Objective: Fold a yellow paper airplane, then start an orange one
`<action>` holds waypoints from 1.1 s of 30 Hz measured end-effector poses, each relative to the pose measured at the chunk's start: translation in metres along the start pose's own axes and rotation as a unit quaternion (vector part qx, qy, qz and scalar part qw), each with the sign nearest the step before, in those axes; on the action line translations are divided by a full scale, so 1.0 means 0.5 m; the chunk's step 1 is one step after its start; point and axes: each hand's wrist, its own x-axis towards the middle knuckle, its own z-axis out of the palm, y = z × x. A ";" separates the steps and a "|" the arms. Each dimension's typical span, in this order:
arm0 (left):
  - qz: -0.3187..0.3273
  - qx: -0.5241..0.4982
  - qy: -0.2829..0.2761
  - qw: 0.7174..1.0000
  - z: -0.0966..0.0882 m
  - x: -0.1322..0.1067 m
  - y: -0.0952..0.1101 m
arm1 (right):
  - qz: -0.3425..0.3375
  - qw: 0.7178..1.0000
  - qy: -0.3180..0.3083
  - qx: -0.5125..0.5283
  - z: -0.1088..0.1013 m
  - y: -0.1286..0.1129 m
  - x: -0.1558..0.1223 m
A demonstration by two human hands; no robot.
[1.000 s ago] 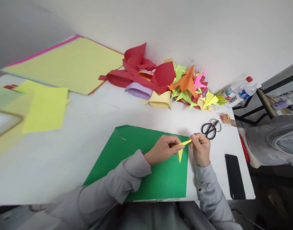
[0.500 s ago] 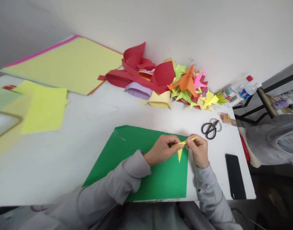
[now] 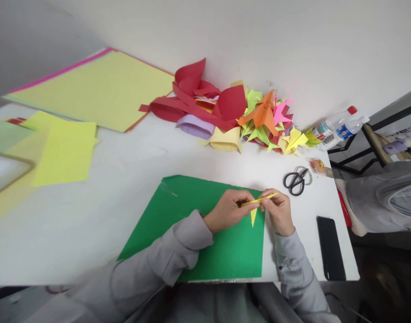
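Note:
Between my two hands is a small piece of folded yellow paper [image 3: 254, 216], with one narrow point hanging down and another sticking out to the upper right. My left hand [image 3: 228, 210] pinches its left part between thumb and fingers. My right hand [image 3: 278, 212] is closed on the right part, thumb pressed against the fold. Part of the paper is hidden by the fingers. Both hands are above the right side of a green sheet [image 3: 178, 211] that lies on the white table [image 3: 124, 170].
Folded paper shapes [image 3: 262, 114] and red paper loops [image 3: 198, 98] are heaped by the wall. Right of my hands lie black scissors [image 3: 295, 181] and a phone [image 3: 330, 247]. Two bottles [image 3: 333, 128] lean at the back right. Yellow sheets [image 3: 66, 152] lie left; a person's grey sleeve [image 3: 370, 193] shows right.
The view has shifted slightly. My hands keep their hold on the yellow paper, and the right thumb and fingers have moved a little along its fold.

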 end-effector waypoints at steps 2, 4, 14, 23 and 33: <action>0.010 0.006 -0.007 1.000 0.001 0.000 0.001 | 0.009 1.000 0.004 -0.019 0.003 -0.003 0.000; 0.019 0.009 -0.010 1.000 0.004 0.000 0.003 | 0.019 0.999 0.007 -0.025 0.004 0.001 -0.001; 0.042 0.023 0.033 0.998 0.006 0.000 -0.004 | 0.043 0.999 -0.003 0.002 0.002 0.003 0.001; 0.004 -0.016 0.020 1.000 0.002 0.000 0.004 | 0.020 0.999 0.041 0.020 -0.004 0.010 0.002; 0.020 -0.005 0.030 0.999 -0.003 0.003 0.002 | 0.039 0.999 -0.015 -0.018 -0.001 -0.001 0.005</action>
